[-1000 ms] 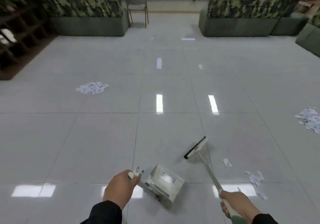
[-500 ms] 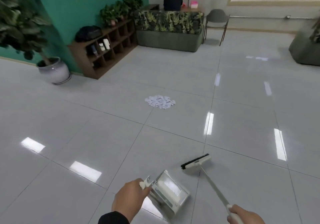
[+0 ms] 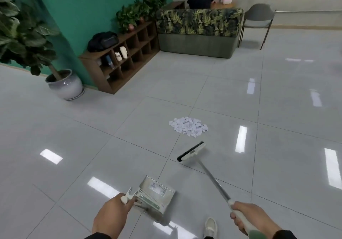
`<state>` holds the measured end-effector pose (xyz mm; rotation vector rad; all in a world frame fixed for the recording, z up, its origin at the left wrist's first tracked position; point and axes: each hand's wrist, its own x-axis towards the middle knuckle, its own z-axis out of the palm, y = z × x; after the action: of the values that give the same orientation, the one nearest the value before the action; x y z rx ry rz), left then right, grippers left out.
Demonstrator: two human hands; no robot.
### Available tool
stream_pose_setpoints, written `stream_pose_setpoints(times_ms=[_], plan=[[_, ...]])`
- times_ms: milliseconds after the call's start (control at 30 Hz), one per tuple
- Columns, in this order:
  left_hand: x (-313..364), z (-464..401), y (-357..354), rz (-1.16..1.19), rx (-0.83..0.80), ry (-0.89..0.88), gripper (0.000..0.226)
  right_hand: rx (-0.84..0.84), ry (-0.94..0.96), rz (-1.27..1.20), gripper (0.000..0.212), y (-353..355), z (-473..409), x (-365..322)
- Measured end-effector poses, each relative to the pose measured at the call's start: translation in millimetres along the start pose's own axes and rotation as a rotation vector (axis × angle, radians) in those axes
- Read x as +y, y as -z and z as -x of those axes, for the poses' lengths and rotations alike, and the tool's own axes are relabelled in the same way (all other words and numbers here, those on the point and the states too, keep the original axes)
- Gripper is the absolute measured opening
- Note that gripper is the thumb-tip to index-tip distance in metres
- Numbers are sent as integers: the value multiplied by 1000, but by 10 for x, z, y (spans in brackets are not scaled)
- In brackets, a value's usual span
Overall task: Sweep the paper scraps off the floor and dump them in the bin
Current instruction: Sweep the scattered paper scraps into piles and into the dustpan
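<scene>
In the head view, the pile of paper scraps (image 3: 188, 129) lies on the tiled floor (image 3: 92, 137) a little above the centre of the frame, compact and wider than it is deep. The broom head (image 3: 191, 151) hangs just below the pile, toward the lower right of it, apart from it, and it seems slightly off the floor. The long axis of the head runs from lower left to upper right, so its bristle side faces the scraps. The broom handle (image 3: 212, 181) goes down to the lower right, where the right hand (image 3: 249, 217) has its fingers curled round the pale grip. At the lower centre, the left hand (image 3: 111, 214) grips the short handle of the dustpan (image 3: 155, 198), which is carried above the floor, well apart from the pile. The broom side is the nearer one; the likely next move is to reach past the pile and pull the scraps back to the pan. No bin is visible.
</scene>
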<state>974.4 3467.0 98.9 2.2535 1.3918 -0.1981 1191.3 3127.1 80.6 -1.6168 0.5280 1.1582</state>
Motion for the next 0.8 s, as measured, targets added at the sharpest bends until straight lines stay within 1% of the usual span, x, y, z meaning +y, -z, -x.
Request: stream_pose_setpoints(times_ms=[33,67,100,133,167,233,267,300,333,367,400,433,467,500,533,567,600,633,667,700,733,767,800], plan=[[132,-282,43,-1,2,-11,30,-25,7,-1,19,-83,-239,-341],[213,-230,132,12,14,-13,30,-17,27,-39,19,-133,-169,-481],[408,-658,241,6,16,13,30,-33,30,-16,20,-257,-523,-944],[520,-955,302,2,30,12,31,-56,27,-10,20,-348,-681,-1286],[561,-952,374,7,42,-5,31,-47,48,-19,21,-395,-643,-1403],[810,-1619,505,-9,30,-12,30,-70,50,41,22,-643,-1050,-2143],[867,-1602,558,10,28,-5,31,-55,59,23,22,-697,-982,-2225],[1003,-2018,636,20,34,29,34,-69,62,42,21,-894,-1267,-2582],[1092,-2296,676,37,40,25,36,-86,58,40,21,-1064,-1403,-2853],[1162,-2279,732,61,48,27,37,-85,74,35,21,-1139,-1390,-2936],[1280,-2761,800,44,32,36,38,-88,69,41,21,-1405,-1737,-3258],[1362,-3065,832,43,24,9,38,-98,60,22,22,-1607,-1946,-3511],[1443,-3062,870,61,10,7,39,-94,71,17,23,-1689,-1935,-3613],[1488,-3588,903,54,-7,25,40,-92,60,8,24,-2014,-2336,-3908],[1515,-3924,897,50,-19,-11,42,-88,37,-14,24,-2244,-2578,-4124],[1536,-3913,906,51,-35,-8,42,-79,36,-23,23,-2323,-2565,-4178],[1553,-4506,932,30,-74,12,39,-82,7,-39,23,-2637,-2983,-4431],[1571,-4859,935,5,-96,12,33,-91,-25,-85,24,-2855,-3229,-4593],[1580,-4847,961,-6,-139,3,27,-77,-20,-97,25,-2897,-3210,-4608],[1571,-5321,996,-13,-167,26,22,-77,-51,-103,27,-3162,-3591,-4801],[1601,-5596,1014,-14,-175,-3,21,-85,-81,-111,28,-3327,-3815,-4929],[1662,-5544,1096,-19,-174,-36,21,-67,-58,-103,27,-3328,-3777,-4983],[1708,-5923,1124,-37,-186,-41,22,-49,-87,-128,27,-3449,-4057,-5105]])
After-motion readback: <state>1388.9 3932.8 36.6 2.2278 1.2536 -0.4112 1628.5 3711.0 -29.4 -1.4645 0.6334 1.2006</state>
